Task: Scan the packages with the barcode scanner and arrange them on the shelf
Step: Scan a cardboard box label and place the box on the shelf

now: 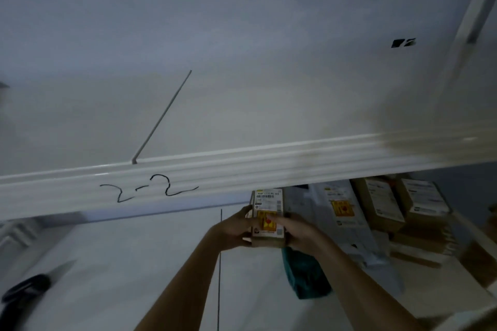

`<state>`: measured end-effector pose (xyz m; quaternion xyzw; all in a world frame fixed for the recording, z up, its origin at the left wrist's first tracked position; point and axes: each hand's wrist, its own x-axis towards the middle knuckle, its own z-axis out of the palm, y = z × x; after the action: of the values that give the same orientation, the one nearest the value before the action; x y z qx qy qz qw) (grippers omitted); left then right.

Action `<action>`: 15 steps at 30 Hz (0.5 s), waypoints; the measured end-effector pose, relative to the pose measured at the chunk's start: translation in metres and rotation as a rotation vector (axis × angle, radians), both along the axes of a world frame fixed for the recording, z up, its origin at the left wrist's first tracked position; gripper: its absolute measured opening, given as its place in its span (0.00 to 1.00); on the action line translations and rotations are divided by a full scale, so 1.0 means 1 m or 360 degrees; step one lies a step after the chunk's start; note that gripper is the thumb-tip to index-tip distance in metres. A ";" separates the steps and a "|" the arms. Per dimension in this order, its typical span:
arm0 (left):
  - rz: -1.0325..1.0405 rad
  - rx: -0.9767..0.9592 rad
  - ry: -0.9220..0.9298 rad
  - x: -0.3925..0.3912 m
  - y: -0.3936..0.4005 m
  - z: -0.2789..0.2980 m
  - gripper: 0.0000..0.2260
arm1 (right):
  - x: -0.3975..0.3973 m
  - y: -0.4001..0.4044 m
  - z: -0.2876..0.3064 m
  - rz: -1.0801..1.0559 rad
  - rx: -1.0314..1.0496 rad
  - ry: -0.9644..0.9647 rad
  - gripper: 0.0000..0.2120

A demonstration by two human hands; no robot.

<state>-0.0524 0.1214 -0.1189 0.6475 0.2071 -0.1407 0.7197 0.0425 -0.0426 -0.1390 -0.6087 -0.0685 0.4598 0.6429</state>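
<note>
Both hands hold a small brown cardboard package (267, 213) with a white barcode label and a yellow sticker, just under the front beam of the upper shelf. My left hand (236, 228) grips its left side. My right hand (298, 231) grips its right side with the thumb lying over the yellow sticker. The package hangs over the white lower shelf (134, 263), next to other parcels at the right. A black object, possibly the barcode scanner (24, 295), lies at the lower left of that shelf.
The upper shelf's white beam (215, 177), marked "2-2" by hand, crosses the view. Several brown boxes (419, 204) and a grey mailer bag (347, 220) are stacked at the right. A teal packet (304, 274) lies below my right forearm.
</note>
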 end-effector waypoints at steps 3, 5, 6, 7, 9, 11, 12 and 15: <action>0.0064 0.0090 0.0074 -0.030 0.012 -0.003 0.28 | -0.020 0.013 -0.012 0.0143 0.0094 0.0016 0.22; 0.0112 0.0139 0.0127 -0.056 0.026 -0.002 0.28 | -0.038 0.030 -0.015 0.0154 0.0092 -0.0010 0.23; 0.0142 0.0156 0.0144 -0.072 0.034 0.000 0.27 | -0.049 0.040 -0.014 0.0151 0.0082 -0.0023 0.24; 0.0170 0.0173 0.0159 -0.085 0.042 0.002 0.25 | -0.059 0.049 -0.014 0.0152 0.0075 -0.0025 0.24; 0.0240 0.0208 0.0174 -0.116 0.060 0.006 0.22 | -0.083 0.068 -0.009 0.0217 0.0059 -0.0022 0.26; 0.0307 0.0243 0.0168 -0.148 0.078 0.011 0.20 | -0.106 0.089 -0.003 0.0312 0.0048 -0.0048 0.27; 0.0339 0.0266 0.0170 -0.161 0.085 0.014 0.18 | -0.115 0.098 -0.001 0.0342 0.0046 -0.0077 0.28; 0.0485 0.0315 0.0148 -0.212 0.114 0.019 0.14 | -0.154 0.134 0.008 0.0405 0.0011 -0.0181 0.31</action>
<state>-0.2641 0.2352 -0.0997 0.6692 0.3485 -0.0388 0.6551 -0.1116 0.0916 -0.1305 -0.6180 -0.1830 0.5023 0.5764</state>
